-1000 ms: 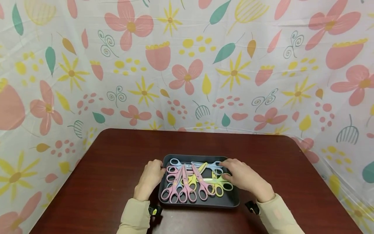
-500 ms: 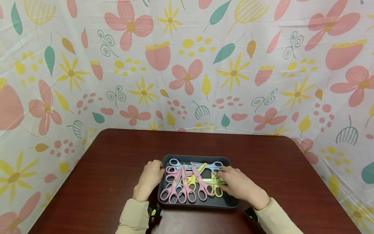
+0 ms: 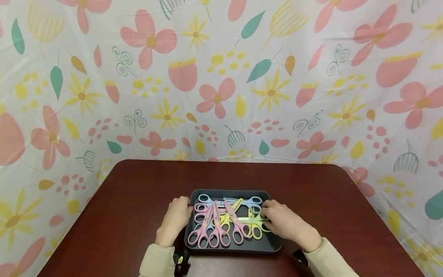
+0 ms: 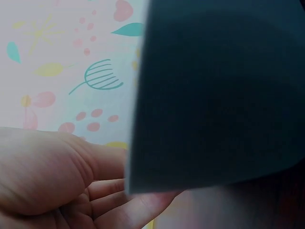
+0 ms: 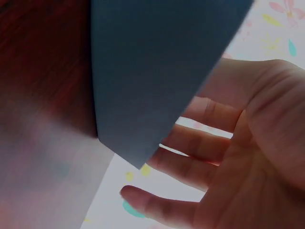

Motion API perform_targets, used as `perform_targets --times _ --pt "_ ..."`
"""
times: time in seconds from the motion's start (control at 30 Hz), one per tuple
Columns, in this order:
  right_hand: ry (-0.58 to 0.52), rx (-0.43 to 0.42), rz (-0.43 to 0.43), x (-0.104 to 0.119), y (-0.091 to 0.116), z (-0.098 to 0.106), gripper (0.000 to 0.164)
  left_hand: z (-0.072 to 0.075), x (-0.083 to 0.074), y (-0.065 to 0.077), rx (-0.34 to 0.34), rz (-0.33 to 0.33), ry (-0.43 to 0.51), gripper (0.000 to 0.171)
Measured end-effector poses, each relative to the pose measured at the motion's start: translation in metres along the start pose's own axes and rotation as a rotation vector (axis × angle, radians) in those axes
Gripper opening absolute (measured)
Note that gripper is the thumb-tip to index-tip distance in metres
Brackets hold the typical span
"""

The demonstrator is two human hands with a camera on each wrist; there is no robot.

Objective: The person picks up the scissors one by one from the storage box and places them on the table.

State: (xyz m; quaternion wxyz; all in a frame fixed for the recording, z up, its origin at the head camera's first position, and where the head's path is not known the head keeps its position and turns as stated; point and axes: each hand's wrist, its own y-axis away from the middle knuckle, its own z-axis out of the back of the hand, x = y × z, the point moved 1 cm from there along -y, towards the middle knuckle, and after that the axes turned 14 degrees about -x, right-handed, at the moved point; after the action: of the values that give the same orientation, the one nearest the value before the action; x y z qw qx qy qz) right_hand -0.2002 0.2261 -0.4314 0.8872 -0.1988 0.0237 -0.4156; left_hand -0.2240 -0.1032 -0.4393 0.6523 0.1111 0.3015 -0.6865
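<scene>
A dark grey tray point(image 3: 238, 249) holds several craft scissors. My left hand point(image 3: 174, 220) grips its left rim, thumb on one side and fingers on the other in the left wrist view. At the right rim, my right hand point(image 3: 288, 225) reaches in and pinches the handle of the light green scissors point(image 3: 254, 220), partly covered by my fingers. In the right wrist view, the tray wall hides the fingertips. Pink scissors point(image 3: 218, 225) fan across the front left, blue scissors point(image 3: 247, 202) lie along the back, and yellow scissors point(image 3: 235, 207) lie among them.
The tray stands on a dark reddish-brown table point(image 3: 145, 181) with rounded far corners. A white cloth point(image 3: 221, 127) printed with flowers and leaves hangs behind and beside it.
My right hand has moved from the blue scissors' handle at the tray's back right down to the green scissors' handle. The left hand stays at the rim. The head view has tilted slightly up.
</scene>
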Motion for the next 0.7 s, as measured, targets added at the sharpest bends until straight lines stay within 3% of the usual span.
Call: perform_targets --times 0.13,0.5,0.7 --pt "0.017 0.003 0.019 0.0 0.0 -0.005 0.012 0.0 0.001 0.003 -0.013 -0.009 -0.003 0.007" --pt "0.091 0.022 -0.029 0.004 0.002 -0.014 0.014 -0.002 0.004 0.003 -0.001 -0.016 0.002 0.009" --pt "0.09 -0.01 -0.019 0.006 0.0 -0.005 0.017 -0.002 0.004 0.004 -0.003 0.002 0.021 0.006"
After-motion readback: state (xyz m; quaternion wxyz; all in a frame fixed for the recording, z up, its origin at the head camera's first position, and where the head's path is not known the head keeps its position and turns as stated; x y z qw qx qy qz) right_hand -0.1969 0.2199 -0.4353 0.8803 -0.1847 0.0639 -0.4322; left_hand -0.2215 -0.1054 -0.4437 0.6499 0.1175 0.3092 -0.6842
